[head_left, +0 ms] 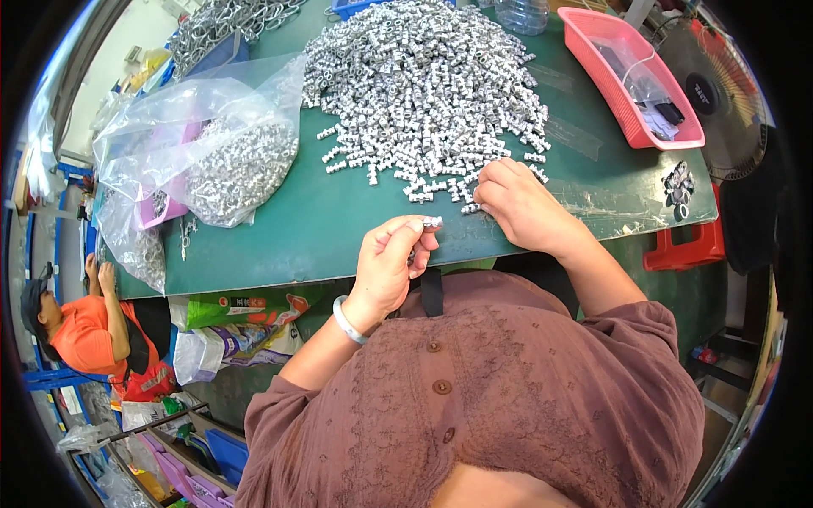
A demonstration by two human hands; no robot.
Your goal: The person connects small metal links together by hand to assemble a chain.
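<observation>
Between the thumb and index finger of my left hand (387, 264) is a small silver metal fitting (433, 223), held just above the table's near edge. My other left fingers curl under toward the palm. My right hand (518, 203) rests at the near edge of a large heap of similar silver fittings (423, 80). Its fingers are bent and drawn together, touching the loose pieces there; what lies inside them is hidden. Left of the heap, a clear plastic bag (284, 93) covers many small silver pieces.
The green table (254, 262) carries a pink basket (597, 80) at right, near a fan (703, 93). Black rings (679, 190) lie at its right corner, above a red stool (690, 245). A blue bin (222, 57) stands back left. Another person (89, 334) works at far left.
</observation>
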